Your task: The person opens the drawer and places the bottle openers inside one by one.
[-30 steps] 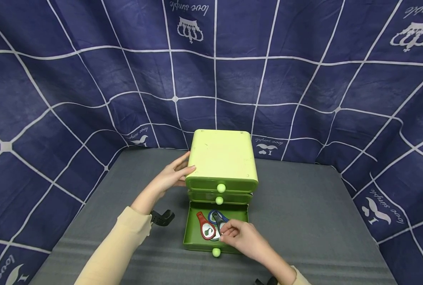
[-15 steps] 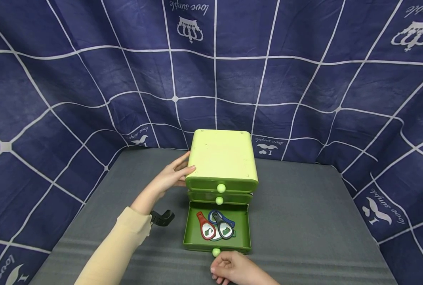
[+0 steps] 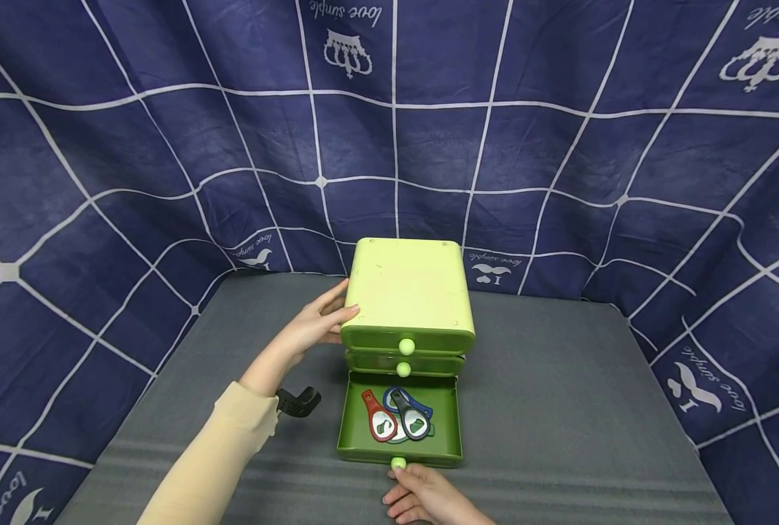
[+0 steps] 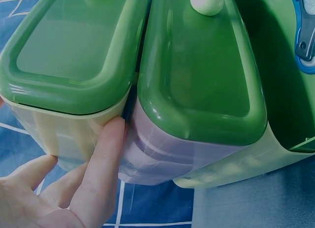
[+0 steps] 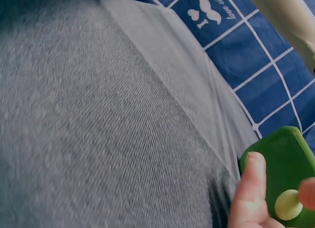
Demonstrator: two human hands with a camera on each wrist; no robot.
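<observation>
A small cabinet (image 3: pixel 409 284) with a pale yellow-green top and green drawers stands on the grey cloth. Its lowest drawer (image 3: pixel 445 415) is pulled out. Inside lie several flat paddle-shaped items with white oval heads, among them a red one (image 3: pixel 380 418), a black one (image 3: pixel 411 415) and a blue one (image 3: pixel 421 406); a green one is partly covered. My left hand (image 3: pixel 311 324) rests with extended fingers on the cabinet's left side. At the lowest drawer's round knob (image 3: pixel 399 463), my right hand (image 3: pixel 425 496) has a fingertip touching it, the other fingers loose below.
Grey cloth (image 3: pixel 560 394) covers the surface around the cabinet. A dark blue curtain (image 3: pixel 534 146) with white lines hangs behind and at both sides. The two upper drawers (image 4: pixel 197 75) appear closed. A black strap (image 3: pixel 300 402) is at the left wrist.
The right hand has left the black item, drawn back toward the front and come up to the lowest drawer's knob. The left hand stays on the cabinet's side, and the drawer has not visibly moved.
</observation>
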